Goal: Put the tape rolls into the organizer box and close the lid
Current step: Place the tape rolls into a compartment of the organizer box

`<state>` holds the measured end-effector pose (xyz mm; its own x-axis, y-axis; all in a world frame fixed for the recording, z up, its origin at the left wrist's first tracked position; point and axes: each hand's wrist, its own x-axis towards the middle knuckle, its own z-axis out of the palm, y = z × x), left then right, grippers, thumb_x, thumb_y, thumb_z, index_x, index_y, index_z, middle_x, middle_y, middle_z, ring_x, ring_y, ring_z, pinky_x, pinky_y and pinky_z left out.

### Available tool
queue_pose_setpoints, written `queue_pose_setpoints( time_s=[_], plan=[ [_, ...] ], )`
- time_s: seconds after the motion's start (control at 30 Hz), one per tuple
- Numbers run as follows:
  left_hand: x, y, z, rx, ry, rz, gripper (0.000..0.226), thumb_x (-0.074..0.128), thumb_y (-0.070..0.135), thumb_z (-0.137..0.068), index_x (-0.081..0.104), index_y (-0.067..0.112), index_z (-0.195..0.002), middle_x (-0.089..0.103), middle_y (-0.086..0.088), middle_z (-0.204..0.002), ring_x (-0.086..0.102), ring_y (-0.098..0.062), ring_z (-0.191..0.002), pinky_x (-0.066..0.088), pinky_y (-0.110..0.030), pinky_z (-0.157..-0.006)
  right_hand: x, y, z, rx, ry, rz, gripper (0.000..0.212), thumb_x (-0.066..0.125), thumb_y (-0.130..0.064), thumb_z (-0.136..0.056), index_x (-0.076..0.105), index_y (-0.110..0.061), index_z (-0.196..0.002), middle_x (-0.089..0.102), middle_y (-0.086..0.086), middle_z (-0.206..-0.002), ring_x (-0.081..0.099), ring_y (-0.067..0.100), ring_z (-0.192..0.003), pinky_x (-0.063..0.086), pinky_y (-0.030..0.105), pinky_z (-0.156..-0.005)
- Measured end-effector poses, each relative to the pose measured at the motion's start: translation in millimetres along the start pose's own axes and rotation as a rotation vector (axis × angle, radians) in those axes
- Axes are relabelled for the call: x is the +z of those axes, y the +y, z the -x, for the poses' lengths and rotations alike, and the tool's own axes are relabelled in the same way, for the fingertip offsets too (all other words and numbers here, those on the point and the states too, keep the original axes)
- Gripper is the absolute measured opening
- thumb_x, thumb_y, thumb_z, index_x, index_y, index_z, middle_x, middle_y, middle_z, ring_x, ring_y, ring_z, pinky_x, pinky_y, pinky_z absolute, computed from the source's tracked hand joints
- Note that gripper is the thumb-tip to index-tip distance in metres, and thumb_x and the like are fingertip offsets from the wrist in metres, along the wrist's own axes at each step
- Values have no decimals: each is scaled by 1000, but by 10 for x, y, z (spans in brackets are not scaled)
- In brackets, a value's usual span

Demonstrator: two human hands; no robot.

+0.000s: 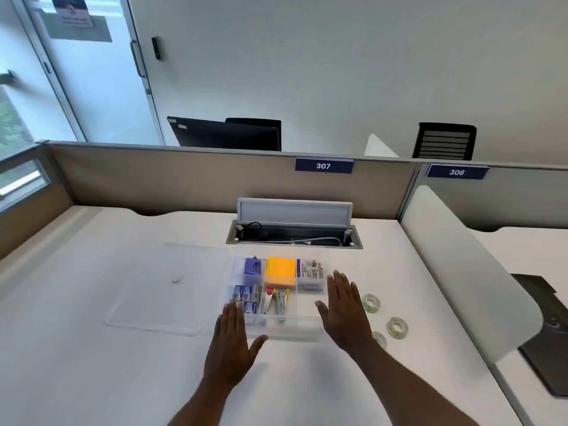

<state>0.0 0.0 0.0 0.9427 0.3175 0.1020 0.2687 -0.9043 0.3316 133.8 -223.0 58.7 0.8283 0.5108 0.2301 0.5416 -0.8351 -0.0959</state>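
A clear organizer box (289, 332) sits open on the white desk, its compartments holding staples, orange sticky notes, staplers and a labelled packet. Its clear lid (166, 287) lies flat to the left of it. Three clear tape rolls rest on the desk to the right: one (371, 303) farthest, one (398, 327) nearer, and one (381, 339) partly hidden behind my right wrist. My left hand (232, 345) lies flat at the box's front left corner, fingers spread. My right hand (344, 309) is flat over the box's right edge, holding nothing.
An open cable hatch (293, 233) with wires is set into the desk just behind the box. A beige partition (215, 179) closes off the back. A curved white divider (455, 272) borders the desk on the right, close to the tape rolls.
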Motion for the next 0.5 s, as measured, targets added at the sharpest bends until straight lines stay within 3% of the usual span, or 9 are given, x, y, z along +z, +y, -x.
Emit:
queue_pose_setpoints(
  time_s=[0.17, 0.23, 0.3, 0.4, 0.5],
  plan=[
    [106, -215, 230, -155, -38, -47, 104, 19, 78, -81, 25, -6, -143, 26, -25, -153, 26, -36, -142, 23, -43, -113, 74, 168, 105, 209, -41, -110, 70, 14, -43, -99, 52, 9, -127, 55, 31, -129, 53, 44, -122, 47, 51, -100],
    [148, -247, 268, -191, -58, -41, 111, 11, 82, -77, 23, -6, -144, 22, -24, -154, 22, -36, -144, 20, -42, -115, 125, 229, 140, 245, -56, -118, 50, 40, -27, -94, 55, 12, -121, 59, 34, -119, 59, 47, -111, 53, 50, -93],
    [208, -250, 291, -207, -67, -24, 118, 4, 86, -71, 19, -4, -146, 19, -22, -156, 18, -33, -145, 16, -42, -117, 188, 325, 159, 222, -80, -134, 45, 64, -10, -79, 57, 13, -116, 62, 33, -109, 63, 46, -101, 56, 47, -87],
    [338, -194, 320, -267, -80, -12, 124, -1, 90, -64, 14, -1, -148, 15, -18, -158, 12, -29, -147, 11, -41, -120, 302, 437, 217, 133, -133, -146, 38, 62, -3, -78, 59, 10, -114, 64, 26, -104, 63, 41, -99, 55, 41, -88],
    [441, -122, 332, -307, -52, -66, 122, -1, 90, -64, 15, 2, -148, 15, -16, -159, 10, -27, -147, 9, -42, -120, 389, 504, 244, 78, -173, -126, 42, 53, -11, -84, 53, 5, -123, 59, 20, -117, 55, 35, -113, 45, 37, -100]
  ],
)
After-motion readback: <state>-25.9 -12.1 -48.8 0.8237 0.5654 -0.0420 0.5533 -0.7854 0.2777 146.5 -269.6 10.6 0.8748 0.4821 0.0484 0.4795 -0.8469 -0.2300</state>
